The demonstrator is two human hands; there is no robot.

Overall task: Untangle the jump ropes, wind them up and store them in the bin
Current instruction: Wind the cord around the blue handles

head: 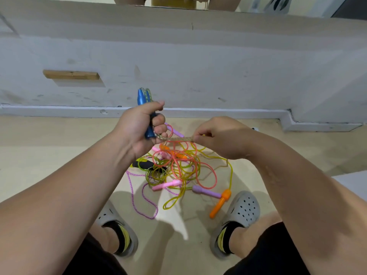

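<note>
My left hand grips the two blue handles of one jump rope, held upright together. Its clear glittery cord runs from under that fist to my right hand, which pinches it between thumb and fingers. Below my hands a tangle of jump ropes lies on the floor: orange-red, yellow-green and purple cords knotted together. A pink handle, a purple handle, an orange handle and a black handle show in the heap. No bin is in view.
My feet in grey clogs stand either side of the heap, the left clog and the right clog. A white wall with a skirting board runs across ahead, bearing a small wooden block. The floor is pale beige.
</note>
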